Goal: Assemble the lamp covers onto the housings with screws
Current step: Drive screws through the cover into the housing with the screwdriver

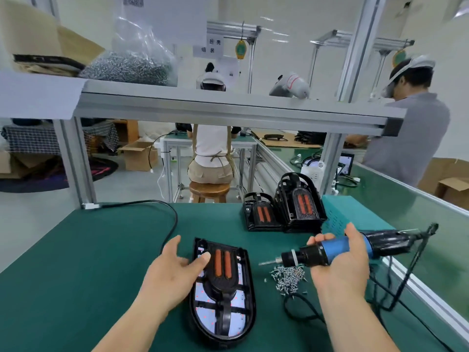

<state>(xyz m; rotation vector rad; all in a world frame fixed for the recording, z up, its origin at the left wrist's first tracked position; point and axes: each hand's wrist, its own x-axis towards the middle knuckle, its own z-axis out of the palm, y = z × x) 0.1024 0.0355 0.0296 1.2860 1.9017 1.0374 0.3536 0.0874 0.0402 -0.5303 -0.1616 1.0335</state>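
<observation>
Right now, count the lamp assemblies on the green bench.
3 showing: front lamp touched by the left hand, back lamp, stack-top lamp beside it; more may hide beneath that one.

Bench (76, 262): we see a green-matted worktop.
Lamp housing (250, 295): flat at 6 o'clock, cover (223, 288) on it.
Screws (289, 275): loose pile at 4 o'clock.
Stacks (302, 207): two black ones, 1 o'clock.
Cable (175, 222): black, at 10 o'clock.

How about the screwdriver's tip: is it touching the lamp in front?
Apart. The head view shows green mat between the tip of the screwdriver and the edge of the lamp; the right hand holds it.
</observation>
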